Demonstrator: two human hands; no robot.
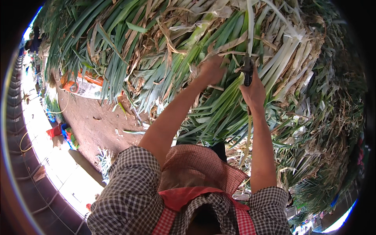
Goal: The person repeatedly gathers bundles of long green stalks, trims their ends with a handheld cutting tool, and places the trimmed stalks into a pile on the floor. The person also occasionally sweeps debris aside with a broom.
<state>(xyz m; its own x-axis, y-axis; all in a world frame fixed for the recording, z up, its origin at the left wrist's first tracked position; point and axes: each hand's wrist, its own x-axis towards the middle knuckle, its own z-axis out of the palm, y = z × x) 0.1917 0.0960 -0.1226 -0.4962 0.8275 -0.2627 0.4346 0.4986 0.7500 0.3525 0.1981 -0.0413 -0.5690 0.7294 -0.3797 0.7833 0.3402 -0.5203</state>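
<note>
My right hand (255, 93) is closed around the dark handle of an air blow gun (247, 70) that points away from me. A yellowish hose (249, 132) runs down from it along my forearm. My left hand (212, 70) is blurred and lies among the green onion leaves, close to some dry brown leaves (232, 44); whether its fingers grip anything is hidden. Below both hands, green leaves (223, 102) fan towards my apron (194, 161). Pale onion stalks (279, 61) lie just right of the gun.
A large heap of green onions (111, 35) spreads across the far side. Peeled leaf waste (320, 126) is piled on the right. An orange and white printed sack (85, 85) lies at the left by the bare dirt floor (88, 117). A thin hose (63, 110) loops there.
</note>
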